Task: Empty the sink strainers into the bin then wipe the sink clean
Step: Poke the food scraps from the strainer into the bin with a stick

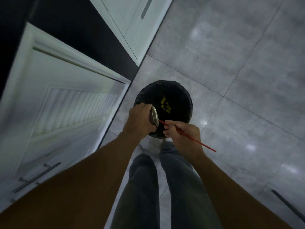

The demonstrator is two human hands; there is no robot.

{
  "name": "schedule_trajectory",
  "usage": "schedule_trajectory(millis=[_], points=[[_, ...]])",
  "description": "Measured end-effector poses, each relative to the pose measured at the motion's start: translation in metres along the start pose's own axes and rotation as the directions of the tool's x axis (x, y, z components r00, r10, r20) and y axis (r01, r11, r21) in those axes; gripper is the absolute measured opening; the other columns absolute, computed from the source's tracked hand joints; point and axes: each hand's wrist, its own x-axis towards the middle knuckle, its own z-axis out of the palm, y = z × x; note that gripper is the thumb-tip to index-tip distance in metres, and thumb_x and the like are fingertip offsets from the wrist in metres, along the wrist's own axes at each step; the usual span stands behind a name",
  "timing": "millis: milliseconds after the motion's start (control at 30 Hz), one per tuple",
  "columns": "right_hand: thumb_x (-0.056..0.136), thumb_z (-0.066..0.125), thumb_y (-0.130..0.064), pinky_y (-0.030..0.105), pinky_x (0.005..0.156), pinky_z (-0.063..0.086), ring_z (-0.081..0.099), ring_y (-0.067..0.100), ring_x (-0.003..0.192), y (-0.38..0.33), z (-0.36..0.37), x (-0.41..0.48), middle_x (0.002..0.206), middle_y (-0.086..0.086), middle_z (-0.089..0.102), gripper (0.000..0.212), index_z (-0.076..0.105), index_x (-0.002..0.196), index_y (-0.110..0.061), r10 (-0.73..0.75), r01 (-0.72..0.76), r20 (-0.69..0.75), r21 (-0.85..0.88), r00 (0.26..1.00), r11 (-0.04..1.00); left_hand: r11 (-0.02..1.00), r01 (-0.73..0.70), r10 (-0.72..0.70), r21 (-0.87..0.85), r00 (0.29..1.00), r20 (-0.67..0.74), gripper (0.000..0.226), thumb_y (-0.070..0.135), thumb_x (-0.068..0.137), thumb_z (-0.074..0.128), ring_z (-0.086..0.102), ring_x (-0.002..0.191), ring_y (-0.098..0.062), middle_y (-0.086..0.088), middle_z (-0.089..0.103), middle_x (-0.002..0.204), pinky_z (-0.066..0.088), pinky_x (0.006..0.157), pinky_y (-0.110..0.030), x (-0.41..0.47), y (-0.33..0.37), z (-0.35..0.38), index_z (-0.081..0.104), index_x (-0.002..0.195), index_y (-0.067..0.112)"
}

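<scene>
A round bin lined with a black bag (173,90) stands on the floor below me, with several yellow scraps (165,104) lying inside it. My left hand (140,119) grips a metal sink strainer (154,115), tilted on edge over the bin's near rim. My right hand (183,134) pinches a thin red stick (194,140), whose tip touches the strainer's lower edge. The sink is out of view.
White cabinet doors (62,103) with bar handles (38,176) run along the left, beside a dark gap. Grey floor tiles (239,71) spread to the right. My legs in dark trousers (165,187) stand just behind the bin. A dark bar (287,204) lies at the lower right.
</scene>
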Motion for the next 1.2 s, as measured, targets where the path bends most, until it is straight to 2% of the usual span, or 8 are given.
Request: schedule_trajectory(millis=[167,333,500,733,867,933,1133,1200], points=[[0.095,0.063,-0.012,0.030,0.073,0.063,0.074,0.008,0.075,-0.010,-0.007,-0.013,0.080,-0.013,0.076,0.032,0.073,0.089,-0.042,0.000,0.004,0.083,-0.053,0.997,0.999,0.986,0.003,-0.002,-0.168,1.000,0.005,0.079,0.027,0.066,0.090,0.054,0.118,-0.023,-0.004,0.057,0.129,0.051,0.099,-0.039,-0.017,0.000,-0.005,0.050,0.133,0.017],[0.094,0.061,-0.007,0.033,0.076,0.063,0.074,0.012,0.078,-0.040,-0.028,-0.034,0.084,-0.006,0.077,0.022,0.078,0.099,-0.021,0.027,-0.024,-0.042,0.067,0.999,0.997,0.936,0.004,-0.037,-0.353,0.995,-0.087,0.078,0.019,0.066,0.088,0.056,0.119,-0.018,0.003,0.057,0.126,0.048,0.091,-0.025,-0.050,0.008,-0.029,0.047,0.132,0.023],[0.098,0.051,0.001,0.038,0.071,0.063,0.074,0.028,0.078,-0.098,-0.047,-0.055,0.084,0.007,0.077,0.028,0.077,0.098,-0.009,-0.007,0.029,-0.088,0.240,0.996,0.970,0.856,-0.008,-0.076,-0.518,0.987,-0.141,0.096,0.018,0.063,0.088,0.050,0.132,-0.019,0.005,0.052,0.140,0.052,0.103,-0.044,-0.100,0.019,-0.076,0.036,0.143,0.030],[0.098,0.052,-0.005,0.036,0.078,0.063,0.075,0.019,0.076,-0.211,-0.038,-0.090,0.085,-0.002,0.078,0.030,0.078,0.094,-0.019,-0.292,0.302,-0.084,0.165,0.953,0.939,0.785,-0.129,-0.201,-0.606,0.872,-0.446,0.079,0.036,0.054,0.090,0.059,0.111,0.003,0.026,0.060,0.116,0.054,0.087,-0.013,-0.175,0.022,-0.172,0.047,0.119,0.051],[0.095,0.053,-0.025,0.021,0.076,0.060,0.074,0.016,0.088,-0.280,-0.004,-0.119,0.095,-0.010,0.076,0.025,0.076,0.105,-0.030,-0.493,0.486,0.041,0.120,0.869,0.866,0.752,-0.215,-0.306,-0.623,0.723,-0.620,0.084,0.035,0.055,0.092,0.059,0.113,0.002,0.020,0.060,0.122,0.046,0.085,-0.002,-0.221,0.011,-0.226,0.051,0.127,0.044],[0.094,0.053,-0.031,0.023,0.076,0.060,0.073,0.010,0.086,-0.309,0.021,-0.131,0.096,-0.013,0.075,0.027,0.075,0.110,-0.026,-0.631,0.629,0.012,0.070,0.775,0.774,0.740,-0.249,-0.361,-0.625,0.637,-0.681,0.087,0.026,0.057,0.093,0.059,0.114,0.000,0.013,0.061,0.125,0.047,0.087,-0.005,-0.245,-0.002,-0.248,0.052,0.133,0.036],[0.097,0.058,-0.009,0.019,0.078,0.054,0.068,0.004,0.087,-0.369,0.100,-0.153,0.103,-0.009,0.074,0.033,0.070,0.127,-0.017,-0.835,0.851,0.177,-0.029,0.521,0.525,0.695,-0.238,-0.522,-0.679,0.483,-0.703,0.081,0.025,0.062,0.093,0.058,0.108,0.006,0.010,0.060,0.125,0.049,0.093,-0.014,-0.310,-0.070,-0.298,0.052,0.131,0.031],[0.099,0.056,-0.008,0.017,0.071,0.050,0.064,0.004,0.077,-0.383,0.130,-0.154,0.093,-0.016,0.069,0.035,0.066,0.131,-0.018,-0.855,0.888,0.267,-0.010,0.445,0.459,0.701,-0.231,-0.548,-0.675,0.432,-0.717,0.081,0.027,0.061,0.091,0.059,0.110,0.001,0.012,0.061,0.124,0.047,0.097,-0.019,-0.324,-0.098,-0.309,0.052,0.132,0.029]])
